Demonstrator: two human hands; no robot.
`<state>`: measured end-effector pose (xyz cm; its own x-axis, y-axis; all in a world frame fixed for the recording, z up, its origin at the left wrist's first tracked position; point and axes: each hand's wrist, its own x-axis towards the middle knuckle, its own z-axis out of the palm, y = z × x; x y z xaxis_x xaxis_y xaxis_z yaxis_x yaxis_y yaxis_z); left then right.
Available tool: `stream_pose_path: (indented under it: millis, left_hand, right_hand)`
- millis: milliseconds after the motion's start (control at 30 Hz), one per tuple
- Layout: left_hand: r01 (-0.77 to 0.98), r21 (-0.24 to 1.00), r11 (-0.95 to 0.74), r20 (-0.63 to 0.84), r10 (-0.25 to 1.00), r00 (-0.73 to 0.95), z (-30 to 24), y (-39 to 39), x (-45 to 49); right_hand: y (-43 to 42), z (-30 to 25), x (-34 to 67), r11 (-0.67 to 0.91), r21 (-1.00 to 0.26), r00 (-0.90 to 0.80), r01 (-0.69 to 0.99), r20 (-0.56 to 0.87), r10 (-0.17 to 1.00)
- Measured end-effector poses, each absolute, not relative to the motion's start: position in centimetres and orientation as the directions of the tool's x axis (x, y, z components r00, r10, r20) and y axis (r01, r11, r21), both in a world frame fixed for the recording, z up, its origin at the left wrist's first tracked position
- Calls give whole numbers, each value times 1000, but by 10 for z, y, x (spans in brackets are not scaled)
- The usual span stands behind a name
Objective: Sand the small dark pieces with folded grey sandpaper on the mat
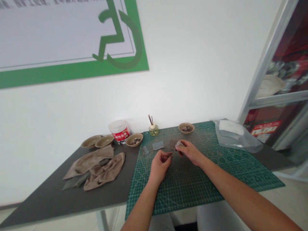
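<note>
My left hand (pixel 159 167) is pinching a small dark fragment (pixel 168 155) between its fingertips, above a green cutting mat (pixel 192 183). My right hand (pixel 190 152) grips a pale grey piece (pixel 179 144), partly hidden by its fingers. A brownish dark square (pixel 173 144) lies on the mat just beyond my hands. Two flat translucent grey pieces (pixel 158 145) (pixel 145 150) rest on the mat to the left. My hands are close together but apart. The exact material of the held pieces is too small to tell.
Small ceramic bowls holding dark bits (pixel 186 128) (pixel 134 139) stand along the mat's far edge. Two more bowls (pixel 98 141), crumpled brown cloths (pixel 96 168), a plastic tub (pixel 119 131), a reed diffuser (pixel 153 130) and a clear bag (pixel 237 138) share the dark table (pixel 43 200).
</note>
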<state>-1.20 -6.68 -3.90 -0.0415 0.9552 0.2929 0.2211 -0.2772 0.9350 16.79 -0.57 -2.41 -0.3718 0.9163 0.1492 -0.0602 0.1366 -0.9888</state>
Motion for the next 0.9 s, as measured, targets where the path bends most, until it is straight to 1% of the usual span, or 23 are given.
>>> stream_pose_path:
  millis: [100, 233, 300, 433, 500, 600, 733, 900]
  left_hand:
    - [289, 924, -249, 268, 963, -28, -40, -67, -13]
    - [270, 932, -241, 251, 968, -3, -39, -66, -13]
    - [255, 939, -233, 238, 971, 11, -38, -66, -13]
    - [289, 935, -204, 208, 978, 17, -38, -66, -15]
    - [286, 939, -189, 195, 981, 9, -37, -65, -15]
    - [230, 957, -177, 181, 983, 2, -38, -64, -15]
    - [120, 977, -177, 180, 984, -13, -40, -63, -14]
    - [55, 980, -192, 190, 981, 39, -40, -64, -11]
  right_hand:
    - [-9, -28, 164, 156, -986, -407, -64, 169, 898]
    - [-14, -32, 168, 194, -981, -455, 18, 165, 875]
    - [-16, -31, 170, 259, -963, -480, 72, 194, 855]
    - [-18, -25, 171, 447, -883, -521, 140, 318, 792]
    - [-19, -23, 170, 496, -852, -524, 168, 349, 777]
    - [-20, -24, 170, 527, -826, -509, 202, 371, 777]
    - [-19, -28, 172, 543, -816, -507, 201, 387, 770]
    - [-18, -27, 175, 519, -834, -564, 189, 340, 753]
